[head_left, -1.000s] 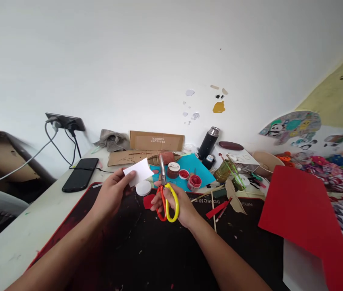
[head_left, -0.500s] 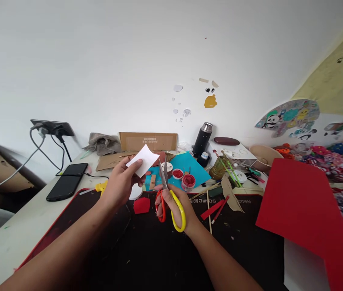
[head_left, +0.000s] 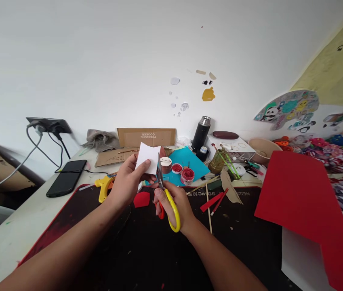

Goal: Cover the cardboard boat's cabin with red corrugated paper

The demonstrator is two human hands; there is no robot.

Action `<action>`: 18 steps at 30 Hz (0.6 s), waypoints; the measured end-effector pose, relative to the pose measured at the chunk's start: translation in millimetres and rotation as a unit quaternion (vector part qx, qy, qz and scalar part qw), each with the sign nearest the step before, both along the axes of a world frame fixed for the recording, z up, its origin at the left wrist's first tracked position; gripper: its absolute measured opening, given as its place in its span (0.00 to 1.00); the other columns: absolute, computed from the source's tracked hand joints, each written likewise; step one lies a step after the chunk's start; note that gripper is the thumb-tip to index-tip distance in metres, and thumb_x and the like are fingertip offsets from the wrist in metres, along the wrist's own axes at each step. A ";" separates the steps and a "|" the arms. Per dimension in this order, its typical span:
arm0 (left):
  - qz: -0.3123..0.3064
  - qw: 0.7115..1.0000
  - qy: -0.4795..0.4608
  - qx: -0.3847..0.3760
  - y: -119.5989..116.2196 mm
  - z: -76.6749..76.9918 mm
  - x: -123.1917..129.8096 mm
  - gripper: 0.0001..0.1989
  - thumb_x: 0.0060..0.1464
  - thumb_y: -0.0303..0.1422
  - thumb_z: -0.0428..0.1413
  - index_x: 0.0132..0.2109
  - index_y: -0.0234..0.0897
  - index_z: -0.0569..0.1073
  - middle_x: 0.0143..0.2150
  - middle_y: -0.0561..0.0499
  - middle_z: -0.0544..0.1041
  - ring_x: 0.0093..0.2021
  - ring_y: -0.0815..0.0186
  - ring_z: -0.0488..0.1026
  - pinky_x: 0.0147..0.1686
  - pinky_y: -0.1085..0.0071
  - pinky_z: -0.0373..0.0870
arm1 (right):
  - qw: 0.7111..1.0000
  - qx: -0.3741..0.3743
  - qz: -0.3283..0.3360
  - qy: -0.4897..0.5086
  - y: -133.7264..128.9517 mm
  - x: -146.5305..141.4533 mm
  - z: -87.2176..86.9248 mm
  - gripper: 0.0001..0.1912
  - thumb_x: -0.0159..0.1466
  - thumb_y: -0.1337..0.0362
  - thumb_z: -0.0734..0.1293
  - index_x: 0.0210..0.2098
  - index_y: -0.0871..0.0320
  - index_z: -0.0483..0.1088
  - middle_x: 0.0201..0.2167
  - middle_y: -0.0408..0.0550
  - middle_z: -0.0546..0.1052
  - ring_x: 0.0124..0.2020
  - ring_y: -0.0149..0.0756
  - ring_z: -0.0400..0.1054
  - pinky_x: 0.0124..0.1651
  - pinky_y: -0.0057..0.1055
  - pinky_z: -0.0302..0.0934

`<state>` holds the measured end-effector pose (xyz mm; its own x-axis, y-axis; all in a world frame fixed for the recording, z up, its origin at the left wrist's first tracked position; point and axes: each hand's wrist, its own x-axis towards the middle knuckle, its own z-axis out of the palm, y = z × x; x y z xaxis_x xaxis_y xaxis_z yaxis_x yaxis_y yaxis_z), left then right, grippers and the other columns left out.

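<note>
A small white paper is pinched in my left hand, thumb on its front face. My right hand is wrapped round scissors with one yellow and one red handle. The scissor blades point up at the right edge of the paper. Below the hands, a small red paper piece lies on the black mat. Just beyond the scissors stand open jars of red and white paint.
A yellow glue gun and a black phone lie to the left. Red strips and a thin stick are right of my hands. A large red sheet stands at the right. A black flask is near the wall.
The white paper has turned more upright and moved slightly right. The scissors have tilted left, with their blades now against the paper's right edge. More of the glue gun shows.
</note>
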<state>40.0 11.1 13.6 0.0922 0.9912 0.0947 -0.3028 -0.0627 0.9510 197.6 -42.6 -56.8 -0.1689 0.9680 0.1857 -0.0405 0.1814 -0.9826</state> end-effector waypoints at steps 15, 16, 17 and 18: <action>-0.024 1.000 0.019 -0.005 -1.3 1.6 -2.2 0.21 0.50 0.42 0.74 0.44 0.39 0.76 0.32 0.51 0.82 0.23 0.64 0.75 0.24 0.68 0.72 | 1.000 0.005 -0.007 -0.016 -2.1 2.0 6.4 0.25 0.75 0.38 0.68 0.40 0.54 0.72 0.24 0.38 0.72 0.17 0.29 0.68 0.21 0.25 0.61; -0.025 0.999 0.020 -0.005 -1.7 1.3 -2.0 0.21 0.50 0.42 0.74 0.44 0.39 0.76 0.32 0.51 0.82 0.24 0.64 0.76 0.24 0.68 0.72 | 1.000 0.008 -0.009 -0.019 -2.2 2.0 7.4 0.25 0.75 0.38 0.68 0.39 0.54 0.72 0.24 0.38 0.72 0.17 0.28 0.68 0.21 0.25 0.61; -0.027 0.999 0.019 -0.006 -2.0 1.0 -1.8 0.20 0.51 0.42 0.74 0.44 0.39 0.76 0.31 0.52 0.82 0.24 0.63 0.76 0.24 0.68 0.73 | 1.000 0.010 -0.011 -0.021 -2.4 2.0 8.5 0.25 0.75 0.38 0.68 0.39 0.54 0.72 0.24 0.38 0.72 0.16 0.28 0.67 0.21 0.26 0.60; -0.028 0.999 0.017 -0.006 -2.3 0.7 -1.5 0.20 0.51 0.41 0.73 0.45 0.39 0.76 0.31 0.52 0.82 0.24 0.63 0.77 0.25 0.68 0.73 | 1.000 0.010 -0.013 -0.021 -2.5 1.9 9.8 0.25 0.75 0.38 0.68 0.39 0.54 0.72 0.24 0.38 0.72 0.16 0.28 0.67 0.21 0.26 0.60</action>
<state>38.5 8.9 14.3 0.1498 0.9856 0.0783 -0.2720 -0.0351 0.9616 199.5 -45.1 -47.0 -0.1513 0.9683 0.1986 0.0061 0.2018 -0.9794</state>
